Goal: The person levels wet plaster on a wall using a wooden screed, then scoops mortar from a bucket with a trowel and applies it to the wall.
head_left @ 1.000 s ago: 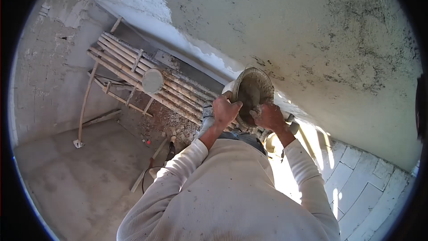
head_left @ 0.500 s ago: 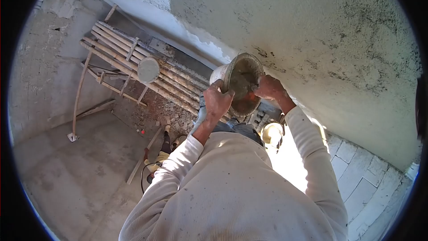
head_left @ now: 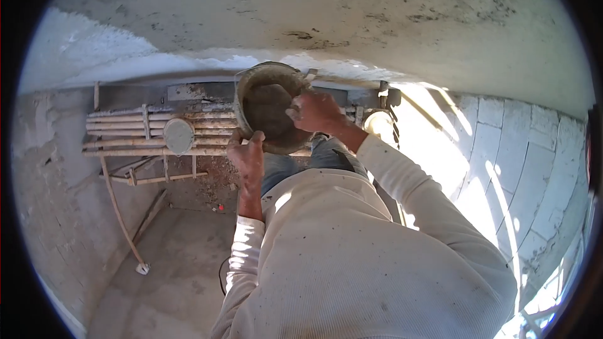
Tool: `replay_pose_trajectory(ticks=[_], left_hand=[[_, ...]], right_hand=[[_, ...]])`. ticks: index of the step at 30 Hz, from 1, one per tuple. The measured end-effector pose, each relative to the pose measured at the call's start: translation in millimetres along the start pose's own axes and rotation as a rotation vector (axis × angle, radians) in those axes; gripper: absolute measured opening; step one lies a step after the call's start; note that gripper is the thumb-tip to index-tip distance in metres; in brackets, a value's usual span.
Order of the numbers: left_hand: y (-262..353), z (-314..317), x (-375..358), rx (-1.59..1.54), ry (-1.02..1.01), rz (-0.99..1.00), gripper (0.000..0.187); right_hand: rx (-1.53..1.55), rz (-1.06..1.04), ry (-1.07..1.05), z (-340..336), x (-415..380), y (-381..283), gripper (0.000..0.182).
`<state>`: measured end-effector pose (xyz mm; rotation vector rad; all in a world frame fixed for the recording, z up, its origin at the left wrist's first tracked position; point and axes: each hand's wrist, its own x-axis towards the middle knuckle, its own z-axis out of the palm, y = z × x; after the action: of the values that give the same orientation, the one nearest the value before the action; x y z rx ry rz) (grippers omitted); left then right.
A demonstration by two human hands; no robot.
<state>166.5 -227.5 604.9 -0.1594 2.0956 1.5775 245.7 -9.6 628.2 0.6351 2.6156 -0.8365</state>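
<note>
A mortar-stained bucket [head_left: 242,113] is tilted toward me in front of my body, with wet grey-brown mortar [head_left: 270,110] inside. My left hand [head_left: 248,160] is closed on its lower left rim, thumb up and fingers mostly behind the wall. At the right rim, my right hand [head_left: 319,113] is closed, its fingertips reaching over the inside; the rim under the palm is hidden. Below the bucket, the legs of my jeans [head_left: 282,169] show.
A pole scaffold platform [head_left: 125,132] runs along the plastered wall [head_left: 301,6]. On its poles stands a round container of grey material [head_left: 179,136]. A pale bucket [head_left: 379,124] is at the right. Rubble [head_left: 217,179] lies on the floor below, and a block wall [head_left: 515,150] stands right.
My view has turned, so the scaffold now lies level. The bucket has shifted left in view and its opening faces me more. The person below has gone almost wholly out of sight.
</note>
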Motion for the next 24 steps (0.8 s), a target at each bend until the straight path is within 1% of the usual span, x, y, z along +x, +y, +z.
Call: replay_pose_trajectory(ticks=[1,3,4,7,10,12,13,14,16,18,19,20,22,24], left_hand=[[1.6,0.6,0.0,-0.044,0.001,0.019,0.018],[4.3,-4.3,0.5,-0.136,-0.038,-0.077,0.02],[4.2,-7.5,0.4,-0.18,-0.038,-0.131,0.02],[-3.8,-10.5,4.7,-0.196,-0.075,-0.064,0.024],[-4.7,-20.2,4.5,-0.041,-0.096,-0.123,0.026],[-16.4,-22.6,12.6,0.027,-0.085,-0.079,0.023],[-22.1,-23.2,16.7,0.06,-0.08,-0.059,0.021],[-27.6,-25.9,20.1,0.048,-0.13,-0.071,0.019],[-28.6,-26.3,21.3,0.014,-0.212,-0.095,0.016],[-31.5,-18.9,22.1,0.154,-0.189,-0.022,0.015],[-31.1,-15.2,21.6,0.223,-0.171,0.014,0.014],[-30.7,-13.3,16.6,0.212,-0.171,-0.014,0.014],[-5.5,1.9,-2.2,0.185,-0.162,-0.067,0.014],[-16.5,11.5,-2.5,0.326,-0.162,0.053,0.012]], right_hand=[[-0.044,0.036,0.017,10.0,-3.2,-10.7,0.033],[-0.074,-0.141,0.053,62.1,-1.8,4.5,0.032],[-0.043,-0.106,0.009,60.4,-9.5,-0.6,0.032],[0.06,-0.03,-0.099,60.1,-24.6,-11.5,0.032],[0.167,0.088,-0.144,66.2,-32.0,-11.4,0.035],[0.206,0.175,-0.18,64.0,-39.5,-12.3,0.039],[0.163,0.165,-0.181,72.1,-39.5,-8.4,0.04],[0.118,0.154,-0.185,86.0,-39.7,-2.4,0.04],[0.112,0.164,-0.202,91.6,-43.7,1.4,0.04],[0.185,0.198,-0.215,88.3,-47.0,8.5,0.04],[0.177,0.184,-0.186,84.6,-50.0,12.7,0.039],[0.17,0.165,-0.159,79.9,-54.8,18.0,0.038],[0.137,0.139,-0.093,65.5,-61.3,29.1,0.036],[0.087,0.123,-0.015,49.6,-63.5,43.2,0.033]])
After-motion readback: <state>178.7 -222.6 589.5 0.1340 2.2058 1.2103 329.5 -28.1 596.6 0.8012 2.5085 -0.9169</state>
